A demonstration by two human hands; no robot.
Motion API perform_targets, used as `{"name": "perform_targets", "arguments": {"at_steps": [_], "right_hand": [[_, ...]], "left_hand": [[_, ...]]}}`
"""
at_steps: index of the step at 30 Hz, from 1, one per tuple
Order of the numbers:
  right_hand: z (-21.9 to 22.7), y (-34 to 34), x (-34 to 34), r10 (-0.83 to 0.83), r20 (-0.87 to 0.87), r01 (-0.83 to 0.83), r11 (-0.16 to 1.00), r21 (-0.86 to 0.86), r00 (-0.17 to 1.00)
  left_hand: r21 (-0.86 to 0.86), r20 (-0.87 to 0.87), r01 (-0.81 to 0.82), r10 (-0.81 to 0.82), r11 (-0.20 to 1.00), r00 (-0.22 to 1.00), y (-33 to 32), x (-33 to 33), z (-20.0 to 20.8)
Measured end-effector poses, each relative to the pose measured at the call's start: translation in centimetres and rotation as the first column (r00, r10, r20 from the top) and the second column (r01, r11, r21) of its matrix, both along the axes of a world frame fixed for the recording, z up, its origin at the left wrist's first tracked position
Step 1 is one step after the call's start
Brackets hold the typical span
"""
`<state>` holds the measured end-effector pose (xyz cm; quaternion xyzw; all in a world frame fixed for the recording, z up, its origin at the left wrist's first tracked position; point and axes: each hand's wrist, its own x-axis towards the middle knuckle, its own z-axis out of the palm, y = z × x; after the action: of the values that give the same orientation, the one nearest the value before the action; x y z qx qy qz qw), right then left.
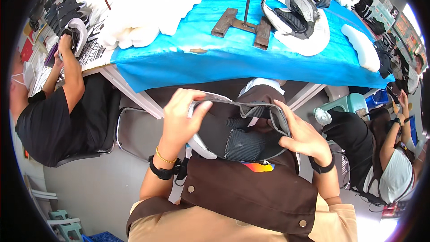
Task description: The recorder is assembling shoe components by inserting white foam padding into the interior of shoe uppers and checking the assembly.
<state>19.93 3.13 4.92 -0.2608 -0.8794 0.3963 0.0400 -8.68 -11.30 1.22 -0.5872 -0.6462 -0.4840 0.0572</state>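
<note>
Between my two hands, over my lap, is what looks like a shoe upper [215, 130], black inside with a mesh patch and whitish along its outer edge. Its wide opening faces me. My left hand [182, 112] grips the left rim, thumb on top. Closed on the right rim is my right hand [304, 132], with its thumb toward the inside. The fingers on the far side of the upper are partly hidden. Under it lies my brown apron [251, 192].
A blue-covered table [179, 65] stands ahead, bearing a rusty metal stand [242, 27], a grey and white shoe part [302, 31], a heap of white sole-like pieces [139, 18] and a single white piece [360, 47]. People sit left [62, 121] and right [394, 170]. A stool [141, 127] stands left.
</note>
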Motion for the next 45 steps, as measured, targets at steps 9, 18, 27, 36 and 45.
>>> {"name": "perform_targets", "arguments": {"at_steps": [9, 18, 27, 36, 45], "right_hand": [[-1.3, 0.1, 0.3, -0.047, 0.036, 0.047, 0.999, -0.011, 0.998], [-2.3, 0.2, -0.1, -0.056, -0.028, 0.055, 0.998, -0.038, 0.998], [-3.4, 0.0, -0.8, -0.08, 0.013, 0.08, 0.997, -0.007, 0.997], [-4.4, 1.8, -0.1, 0.012, -0.041, -0.022, 0.967, -0.255, 0.999], [-2.7, 1.5, -1.5, -0.005, 0.069, 0.017, 0.983, -0.181, 0.998]], "left_hand": [[-0.085, -0.019, 0.12, -0.122, 0.989, 0.992, 0.8, 3.7, -1.7], [-0.057, -0.093, 0.133, -0.138, 0.99, 0.986, -0.2, 4.2, -3.3], [-0.214, 0.112, 0.352, -0.335, 0.911, 0.935, -0.1, 4.0, -4.0], [-0.278, 0.381, 0.769, -0.669, 0.576, 0.639, -1.1, 1.2, -4.7], [-0.347, 0.418, 0.29, -0.13, 0.892, 0.899, -1.2, 2.7, -2.6]]}}
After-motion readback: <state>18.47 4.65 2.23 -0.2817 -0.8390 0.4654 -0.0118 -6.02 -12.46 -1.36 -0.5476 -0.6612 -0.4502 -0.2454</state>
